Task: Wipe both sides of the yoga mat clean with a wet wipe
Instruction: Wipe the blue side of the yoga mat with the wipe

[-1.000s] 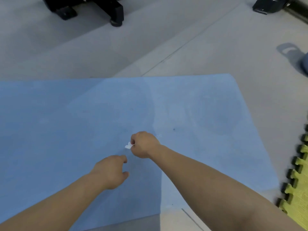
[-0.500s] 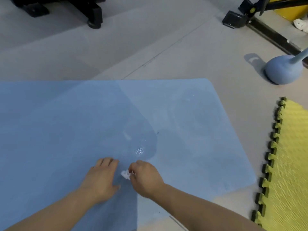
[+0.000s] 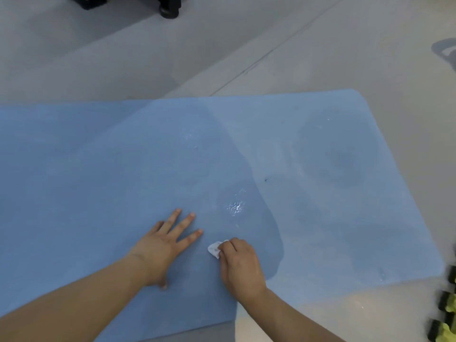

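A light blue yoga mat [image 3: 98, 169] lies flat on the grey floor and fills most of the view. Wet patches glisten on it near the middle and toward its right end. My left hand [image 3: 165, 245] lies flat on the mat, fingers spread and straight. Just to its right, my right hand [image 3: 239, 262] has its fingers curled round a small crumpled white wet wipe [image 3: 214, 249], holding it down on the mat. Most of the wipe is hidden under the fingers.
Black feet of some equipment [image 3: 167, 8] stand on the floor at the far top left. A yellow-green interlocking foam tile [image 3: 446, 314] shows at the lower right edge. Bare grey floor [image 3: 296, 58] surrounds the mat.
My right hand has dragged the wipe back toward me across the mat. My left hand has opened from a loose curl and spread flat on the mat.
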